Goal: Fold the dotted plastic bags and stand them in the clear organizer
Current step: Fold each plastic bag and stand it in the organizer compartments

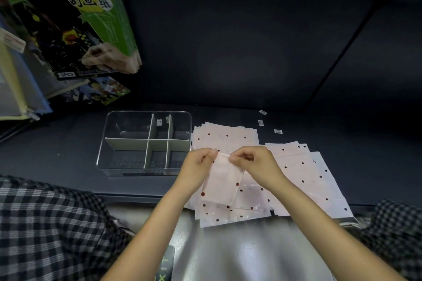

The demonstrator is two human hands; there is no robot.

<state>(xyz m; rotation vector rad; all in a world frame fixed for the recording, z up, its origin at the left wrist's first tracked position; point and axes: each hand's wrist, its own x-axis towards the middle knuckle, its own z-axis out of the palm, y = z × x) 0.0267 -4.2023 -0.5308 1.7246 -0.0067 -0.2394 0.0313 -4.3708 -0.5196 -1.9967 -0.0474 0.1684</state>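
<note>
Over the dark shelf (68, 155), left hand (201, 162) and right hand (253, 162) pinch a bag (222, 182), hiding its top corners.

Organizer (146, 141) sits on bench (68, 150), left of 2 bag piles (230, 139) (315, 173). Held bag (222, 181) hangs over near pile. Boxes (75, 20) far left.

Clear glossy plastic organizer (143, 143); checked cloth (45, 223).

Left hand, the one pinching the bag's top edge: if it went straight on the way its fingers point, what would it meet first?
Probably the right hand. The left hand points across the held bag toward it, though depth is unclear.
</note>
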